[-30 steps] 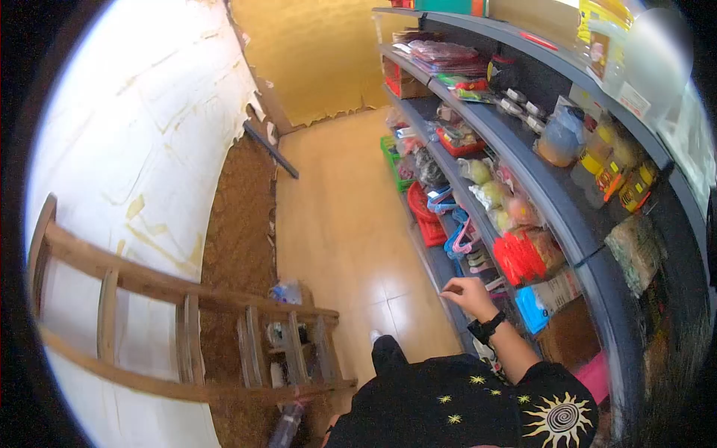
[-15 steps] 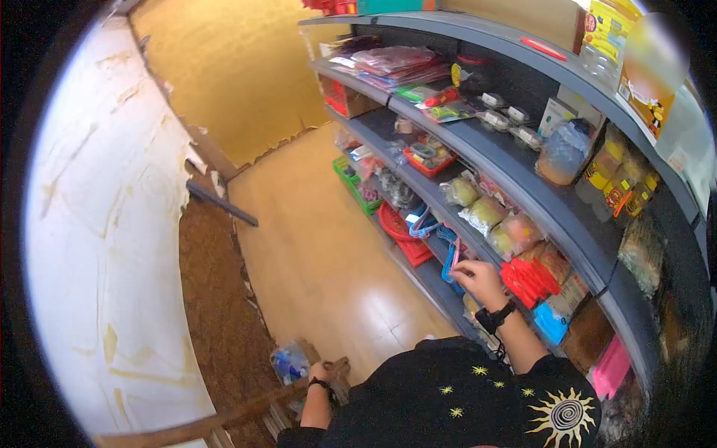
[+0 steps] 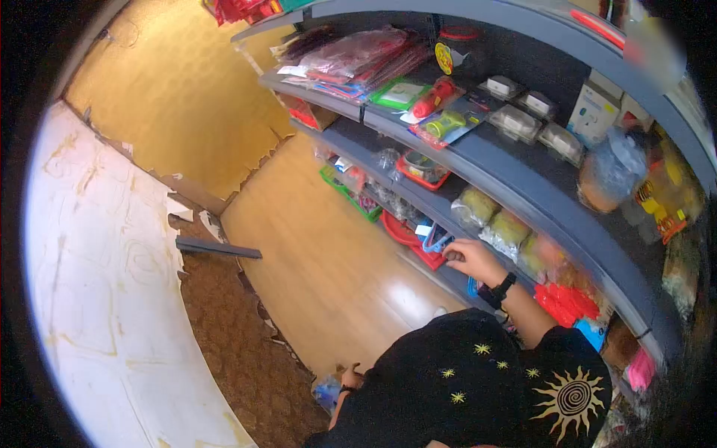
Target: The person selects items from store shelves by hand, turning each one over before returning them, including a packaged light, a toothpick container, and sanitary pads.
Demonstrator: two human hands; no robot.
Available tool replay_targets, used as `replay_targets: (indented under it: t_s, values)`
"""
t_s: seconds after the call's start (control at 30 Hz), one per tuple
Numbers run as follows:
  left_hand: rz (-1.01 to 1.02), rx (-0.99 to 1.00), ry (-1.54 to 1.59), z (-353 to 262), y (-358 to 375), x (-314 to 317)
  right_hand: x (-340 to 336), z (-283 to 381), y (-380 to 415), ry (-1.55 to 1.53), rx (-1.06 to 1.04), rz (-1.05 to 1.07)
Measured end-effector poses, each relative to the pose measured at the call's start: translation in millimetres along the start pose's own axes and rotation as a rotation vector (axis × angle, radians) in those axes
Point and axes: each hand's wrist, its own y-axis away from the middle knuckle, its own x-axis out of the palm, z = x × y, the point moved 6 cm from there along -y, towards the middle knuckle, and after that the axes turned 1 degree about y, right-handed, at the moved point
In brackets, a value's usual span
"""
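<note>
My right hand (image 3: pixel 478 262), with a black watch (image 3: pixel 496 292) on the wrist, is raised by the lower shelves, its fingers curled and the thumb pressed against them. Just beyond the fingertips hang blue plastic hangers (image 3: pixel 435 239). Low at my side is my left hand (image 3: pixel 351 376), small in view and partly behind my black shirt (image 3: pixel 448 373), with its fingers bent. Beside it shows a clear and blue plastic bag (image 3: pixel 326 392). I cannot tell what either hand grips.
Grey shelves (image 3: pixel 515 190) on the right carry packaged goods, a red basket (image 3: pixel 423 170) and red packets (image 3: pixel 565 302). A dark bar (image 3: pixel 219 247) juts over the wooden floor (image 3: pixel 321 246). Peeling white panelling (image 3: pixel 112 284) stands at left, a yellow wall (image 3: pixel 179 97) behind.
My view has shifted closer to the shelves. The wooden frame by my left hand has left view. My right hand stays raised near the hangers, fingers still curled.
</note>
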Motion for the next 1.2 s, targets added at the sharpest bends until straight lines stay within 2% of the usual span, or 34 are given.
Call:
replay_targets:
  t_s: [0.1, 0.17, 0.23, 0.27, 0.33, 0.37, 0.43, 0.47, 0.5, 0.57, 0.6, 0.67, 0.7, 0.73, 0.77, 0.83, 0.87, 0.9, 0.97, 1.0, 1.03, 1.1, 1.13, 1.2]
  values:
    - [-0.011, 0.037, -0.147, 16.1, -27.0, -5.3, 19.7, -16.8, -26.7, -0.027, 0.038, 0.093]
    - [-0.001, 0.255, -0.241, -11.1, -43.3, -20.7, 22.8, -21.4, -45.6, 0.071, -0.14, -0.014]
    - [0.205, -0.111, 0.587, -1.1, -69.4, -16.4, 20.7, -18.1, -54.3, 0.078, -0.139, -0.058]
    - [0.218, -0.106, 0.585, -5.8, -82.4, -15.7, 18.9, -20.4, -55.6, 0.02, -0.088, -0.071]
    - [0.101, 0.021, 0.359, -27.2, -101.1, -35.1, 11.1, -12.3, -60.6, -0.124, 0.026, -0.118]
    - [0.123, 0.038, 0.339, -30.1, -116.1, -40.3, 7.4, -9.5, -62.9, -0.115, 0.047, -0.145]
    - [0.108, 0.142, -0.063, -45.9, -158.5, -56.6, 3.6, -15.3, -68.0, -0.115, 0.229, -0.119]
    - [0.106, 0.155, -0.045, -57.2, -175.4, -63.2, 4.0, -13.6, -70.2, -0.116, 0.184, -0.186]
    - [0.139, 0.185, -0.068, -69.1, -194.2, -72.1, -0.4, 2.8, -75.2, -0.01, 0.026, -0.247]
    - [0.325, 0.228, -0.215, -89.2, -231.5, -87.3, 1.6, 19.4, -83.9, 0.022, 0.065, -0.267]
    - [0.352, 0.259, -0.236, -101.0, -247.4, -90.8, -3.5, 37.1, -87.2, 0.044, 0.092, -0.298]
    - [0.308, 0.337, -0.495, -131.2, -284.0, -110.7, -21.6, 107.9, -93.7, 0.207, -0.104, -0.339]
    - [0.273, 0.38, -0.621, -150.9, -301.1, -125.4, -38.5, 133.9, -94.9, 0.231, -0.087, -0.374]
    - [0.683, 0.424, -0.407, -179.0, -310.1, -130.8, -55.9, 162.6, -95.7, 0.307, -0.098, -0.378]
    - [0.699, 0.454, -0.432, -198.3, -323.6, -137.9, -72.0, 187.3, -95.6, 0.383, -0.104, -0.377]
    - [0.717, 0.213, -0.134, -205.1, -355.0, -154.3, -115.7, 219.3, -88.7, 0.623, -0.04, -0.503]
    - [0.669, 0.174, -0.151, -207.4, -381.5, -159.1, -136.6, 228.1, -83.9, 0.752, 0.023, -0.594]
    - [0.685, 0.195, -0.174, -217.9, -394.3, -163.8, -156.6, 233.1, -79.0, 0.884, 0.083, -0.684]
    - [0.591, 0.27, -0.17, -250.4, -420.1, -180.8, -191.9, 228.8, -65.2, 1.028, 0.202, -0.836]
    - [0.575, 0.37, -0.25, -261.6, -431.5, -190.2, -207.8, 212.3, -54.2, 1.103, 0.371, -0.833]
    - [0.65, 0.28, -0.034, -272.4, -441.1, -189.7, -218.5, 197.1, -47.6, 1.171, 0.546, -0.831]
    - [0.588, 0.353, -0.206, -285.1, -457.5, -198.8, -229.5, 179.4, -42.3, 1.203, 0.62, -0.898]
    - [0.595, 0.372, -0.176, -288.1, -460.2, -199.4, -233.9, 174.6, -39.5, 1.208, 0.673, -0.934]
    - [0.682, 0.305, -0.171, -291.3, -459.8, -196.7, -237.6, 170.9, -54.4, 1.145, 0.678, -0.912]
